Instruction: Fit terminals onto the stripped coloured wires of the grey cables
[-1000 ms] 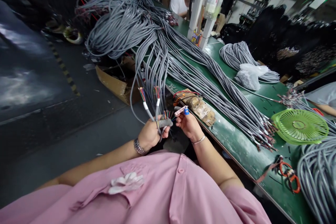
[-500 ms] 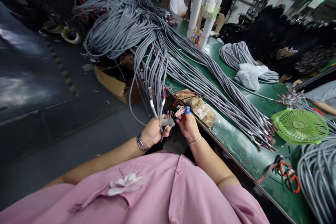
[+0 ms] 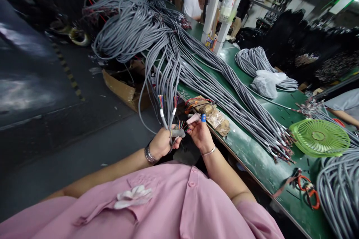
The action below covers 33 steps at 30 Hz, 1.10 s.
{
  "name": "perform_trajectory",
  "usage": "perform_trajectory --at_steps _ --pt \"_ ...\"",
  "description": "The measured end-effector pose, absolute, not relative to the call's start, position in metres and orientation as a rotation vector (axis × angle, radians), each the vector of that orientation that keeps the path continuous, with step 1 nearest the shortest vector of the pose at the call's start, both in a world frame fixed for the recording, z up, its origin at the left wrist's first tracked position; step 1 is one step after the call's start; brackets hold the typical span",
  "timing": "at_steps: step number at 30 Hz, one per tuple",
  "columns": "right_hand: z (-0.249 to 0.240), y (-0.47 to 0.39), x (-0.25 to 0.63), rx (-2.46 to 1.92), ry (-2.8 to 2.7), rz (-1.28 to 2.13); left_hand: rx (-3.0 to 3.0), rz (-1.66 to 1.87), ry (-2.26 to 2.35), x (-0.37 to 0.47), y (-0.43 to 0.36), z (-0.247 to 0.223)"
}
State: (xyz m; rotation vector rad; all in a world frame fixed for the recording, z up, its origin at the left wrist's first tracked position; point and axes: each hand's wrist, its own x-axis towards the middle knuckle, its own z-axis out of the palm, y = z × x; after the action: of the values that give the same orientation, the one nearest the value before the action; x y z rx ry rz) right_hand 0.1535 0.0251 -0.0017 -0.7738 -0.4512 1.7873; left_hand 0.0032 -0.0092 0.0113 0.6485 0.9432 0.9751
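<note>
My left hand (image 3: 161, 143) is closed around grey cables (image 3: 165, 121), and a grey sleeve-like cover sits on its thumb. Thin coloured wires (image 3: 181, 124) fan out of a cable end just above that thumb. Close by on the right, my right hand (image 3: 201, 136) pinches at the tips of these wires; its fingertips partly hide them. One of its fingers wears a blue wrap (image 3: 203, 117), and a pale pink covering (image 3: 193, 119) shows on another. Two cable ends with white bands (image 3: 161, 112) and coloured wires stand up behind my left hand.
Long grey cable bundles (image 3: 215, 82) lie across the green table (image 3: 244, 143). A taped brown block (image 3: 217, 119) sits at its near edge. Farther right are a green fan (image 3: 319, 137), orange-handled scissors (image 3: 308, 191) and coiled cable (image 3: 340, 190). A cardboard box (image 3: 119, 89) stands below; a co-worker (image 3: 192, 3) sits behind.
My right hand has shifted slightly, its blue-wrapped finger a little to the right. My left hand keeps its hold on the cables. The view has moved a little.
</note>
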Motion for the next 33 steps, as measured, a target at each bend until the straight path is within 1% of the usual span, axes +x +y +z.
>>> perform_trajectory --at_steps 5,9,14,20,27,33 --pt "0.003 0.022 0.153 -0.782 -0.541 1.752 0.659 1.014 0.923 -0.001 -0.017 0.012" --pt "0.001 0.020 0.152 -0.830 -0.648 1.608 0.639 1.082 0.897 0.002 -0.016 0.015" --pt "-0.010 0.019 0.152 -0.948 -0.812 1.350 0.599 1.137 0.889 0.008 -0.010 0.014" --pt "-0.010 0.029 0.152 -0.803 -0.605 1.668 0.579 1.124 0.918 0.010 -0.003 0.006" --pt "-0.008 0.031 0.149 -0.773 -0.481 1.658 0.612 1.090 0.954 0.013 -0.002 0.003" --pt "-0.009 0.027 0.152 -0.793 -0.477 1.744 0.616 1.120 0.936 0.007 -0.009 0.001"
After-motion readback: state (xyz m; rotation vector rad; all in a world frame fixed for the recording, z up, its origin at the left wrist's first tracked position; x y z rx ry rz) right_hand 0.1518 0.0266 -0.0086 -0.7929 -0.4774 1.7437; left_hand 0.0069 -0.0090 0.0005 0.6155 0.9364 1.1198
